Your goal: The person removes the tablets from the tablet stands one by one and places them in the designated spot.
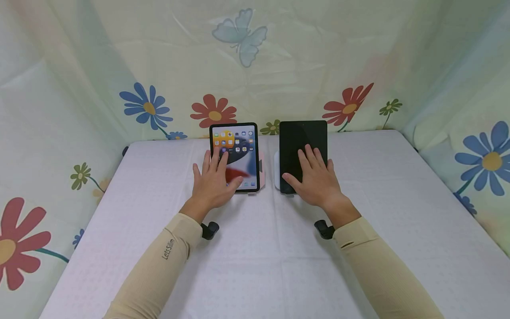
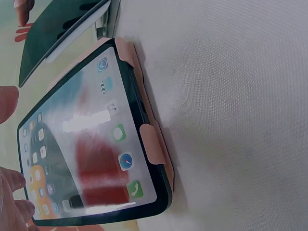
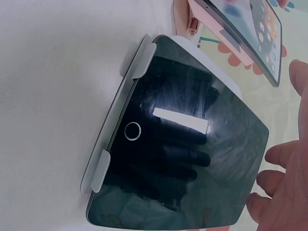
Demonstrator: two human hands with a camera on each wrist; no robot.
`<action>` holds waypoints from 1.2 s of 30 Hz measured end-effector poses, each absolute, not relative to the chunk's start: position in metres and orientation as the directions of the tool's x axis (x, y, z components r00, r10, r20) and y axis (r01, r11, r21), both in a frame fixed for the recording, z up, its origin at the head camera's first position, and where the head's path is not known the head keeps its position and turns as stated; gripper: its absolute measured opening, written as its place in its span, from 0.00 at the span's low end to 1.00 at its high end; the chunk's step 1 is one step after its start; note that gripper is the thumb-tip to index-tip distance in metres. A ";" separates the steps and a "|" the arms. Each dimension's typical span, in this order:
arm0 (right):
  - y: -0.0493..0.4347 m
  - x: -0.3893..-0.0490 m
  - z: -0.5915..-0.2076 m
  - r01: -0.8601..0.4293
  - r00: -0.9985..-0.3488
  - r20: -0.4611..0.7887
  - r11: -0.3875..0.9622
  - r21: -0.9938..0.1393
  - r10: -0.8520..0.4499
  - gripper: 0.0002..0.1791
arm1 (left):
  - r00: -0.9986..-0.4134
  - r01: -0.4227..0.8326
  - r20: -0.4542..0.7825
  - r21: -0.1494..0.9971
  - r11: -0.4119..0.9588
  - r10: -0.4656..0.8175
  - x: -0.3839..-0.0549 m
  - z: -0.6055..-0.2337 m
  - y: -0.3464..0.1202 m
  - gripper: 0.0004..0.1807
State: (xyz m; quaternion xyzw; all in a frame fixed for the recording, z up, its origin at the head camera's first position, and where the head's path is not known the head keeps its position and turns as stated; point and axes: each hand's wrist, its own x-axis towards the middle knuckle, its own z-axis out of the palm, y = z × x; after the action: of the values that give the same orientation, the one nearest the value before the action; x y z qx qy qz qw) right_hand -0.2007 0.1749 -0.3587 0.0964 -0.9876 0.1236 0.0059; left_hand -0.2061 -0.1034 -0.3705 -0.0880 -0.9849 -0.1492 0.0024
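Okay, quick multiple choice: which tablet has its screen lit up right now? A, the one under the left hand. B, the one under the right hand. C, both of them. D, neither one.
A: the tablet in the pink stand under the left hand shows a lit home screen with app icons, while the tablet in the white stand under the right hand is black, showing only reflections.

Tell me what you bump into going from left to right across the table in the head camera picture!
Left hand → lit tablet in a pink case → dark tablet in a white case → right hand.
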 end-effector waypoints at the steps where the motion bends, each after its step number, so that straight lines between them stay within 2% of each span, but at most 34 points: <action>1: 0.175 -0.201 -0.359 -0.192 -0.981 0.035 0.951 -0.243 -0.189 0.49 | -0.985 0.173 0.031 0.292 0.941 0.171 -0.206 -0.371 -0.103 0.48; 9: 0.174 -0.201 -0.360 -0.197 -0.980 0.063 0.946 -0.259 -0.187 0.50 | -0.983 0.183 0.057 0.308 0.934 0.174 -0.207 -0.372 -0.106 0.48; 13: 0.173 -0.202 -0.362 -0.226 -0.972 0.140 0.920 -0.320 -0.190 0.49 | -0.973 0.230 0.117 0.390 0.892 0.199 -0.208 -0.373 -0.114 0.47; 16: 0.170 -0.202 -0.363 -0.270 -0.956 0.217 0.872 -0.407 -0.195 0.49 | -0.962 0.270 0.184 0.507 0.818 0.203 -0.210 -0.373 -0.122 0.46; 20: 0.161 -0.205 -0.363 -0.347 -0.929 0.309 0.767 -0.540 -0.203 0.48 | -0.961 0.272 0.239 0.696 0.665 0.143 -0.214 -0.372 -0.130 0.41; 25: 0.148 -0.212 -0.363 -0.397 -0.916 0.346 0.581 -0.710 -0.203 0.42 | -0.978 0.193 0.206 0.859 0.473 0.025 -0.219 -0.368 -0.139 0.33; 30: 0.136 -0.223 -0.362 -0.330 -0.942 0.273 0.407 -0.852 -0.193 0.38 | -0.991 0.114 0.131 0.925 0.361 -0.024 -0.225 -0.366 -0.147 0.28; 36: 0.128 -0.235 -0.361 -0.295 -0.948 0.241 0.295 -0.909 -0.206 0.36 | -0.996 0.063 0.076 0.959 0.278 -0.036 -0.233 -0.369 -0.152 0.26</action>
State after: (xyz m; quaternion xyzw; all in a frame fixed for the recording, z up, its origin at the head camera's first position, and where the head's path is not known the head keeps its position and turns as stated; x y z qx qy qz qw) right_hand -0.2346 0.1276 -0.3610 0.1560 -0.8036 0.5731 0.0386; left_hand -0.2333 -0.1521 -0.3693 -0.0087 -0.7983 -0.6008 0.0411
